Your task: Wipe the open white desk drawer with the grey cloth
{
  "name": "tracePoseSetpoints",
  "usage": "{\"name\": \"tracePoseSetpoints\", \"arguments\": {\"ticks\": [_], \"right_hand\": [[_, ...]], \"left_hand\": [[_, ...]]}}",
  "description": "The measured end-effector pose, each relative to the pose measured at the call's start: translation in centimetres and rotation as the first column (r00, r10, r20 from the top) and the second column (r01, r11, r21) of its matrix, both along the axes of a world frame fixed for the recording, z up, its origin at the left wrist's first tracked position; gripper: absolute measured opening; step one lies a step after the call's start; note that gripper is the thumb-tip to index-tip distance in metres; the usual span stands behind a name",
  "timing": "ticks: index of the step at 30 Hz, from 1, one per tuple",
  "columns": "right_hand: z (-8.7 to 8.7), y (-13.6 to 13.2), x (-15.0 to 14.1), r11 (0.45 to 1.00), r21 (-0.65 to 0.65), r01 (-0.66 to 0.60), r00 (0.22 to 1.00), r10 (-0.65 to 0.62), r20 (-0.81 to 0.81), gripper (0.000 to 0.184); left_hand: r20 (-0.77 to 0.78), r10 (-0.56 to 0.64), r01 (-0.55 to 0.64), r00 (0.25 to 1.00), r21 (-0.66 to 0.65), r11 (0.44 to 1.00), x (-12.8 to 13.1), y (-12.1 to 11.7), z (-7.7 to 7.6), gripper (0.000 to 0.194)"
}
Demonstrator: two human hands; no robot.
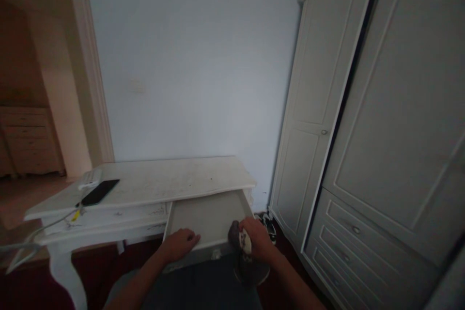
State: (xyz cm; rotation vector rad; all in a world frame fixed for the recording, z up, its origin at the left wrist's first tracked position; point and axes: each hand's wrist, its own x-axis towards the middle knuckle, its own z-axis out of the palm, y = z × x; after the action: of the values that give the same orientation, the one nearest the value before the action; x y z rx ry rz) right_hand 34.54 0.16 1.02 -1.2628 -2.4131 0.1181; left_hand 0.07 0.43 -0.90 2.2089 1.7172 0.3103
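Observation:
A white desk [152, 179] stands against the wall with its right-hand drawer [207, 215] pulled out toward me. Nothing shows on the drawer's visible floor. At the drawer's front left edge, my left hand [180, 243] is closed on the rim with its fingers curled. My right hand [256, 237], beside the front right corner, is closed around a dark grey, soft-looking thing [250, 271] with a pale blotchy patch. This thing hangs down in front of the drawer, partly over my lap; its exact kind is unclear.
On the desk's left end lie a black phone [100, 192], a cable [60, 220] with a yellow tag and a white item [90, 178]. Shoes [269, 226] sit on the floor by the desk's right side. A white wardrobe [308, 106] rises at right; a doorway opens at left.

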Motion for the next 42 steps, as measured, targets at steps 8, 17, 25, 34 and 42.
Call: {"name": "tracePoseSetpoints", "arguments": {"ticks": [8,17,25,34,42], "right_hand": [[0.1,0.6,-0.4,0.998,-0.060,-0.006,0.997,0.001,-0.075,0.055],[1.6,3.0,-5.0,0.910,-0.384,-0.157,0.983,0.106,-0.152,0.068],[-0.1,1.9,-16.8,0.916,-0.129,-0.379,0.924,0.381,-0.009,0.084],[-4.4,-1.8,-16.5,0.845,0.347,-0.408,0.909,0.343,0.235,0.022],[-5.2,-2.2,-15.7,0.722,0.344,-0.600,0.798,0.509,0.324,0.011]], "left_hand": [[-0.009,-0.020,0.019,1.000,-0.075,0.997,-0.2,0.7,-0.7,0.065],[0.153,0.023,-0.029,0.988,0.035,0.999,0.2,0.3,-0.3,0.068],[0.606,0.088,-0.205,0.791,0.127,0.970,-1.0,0.5,0.1,0.074],[0.584,0.084,-0.211,0.808,0.153,0.965,-0.7,0.8,-0.4,0.069],[0.499,0.053,-0.131,0.865,0.123,0.984,0.1,-0.3,0.8,0.070]]}}
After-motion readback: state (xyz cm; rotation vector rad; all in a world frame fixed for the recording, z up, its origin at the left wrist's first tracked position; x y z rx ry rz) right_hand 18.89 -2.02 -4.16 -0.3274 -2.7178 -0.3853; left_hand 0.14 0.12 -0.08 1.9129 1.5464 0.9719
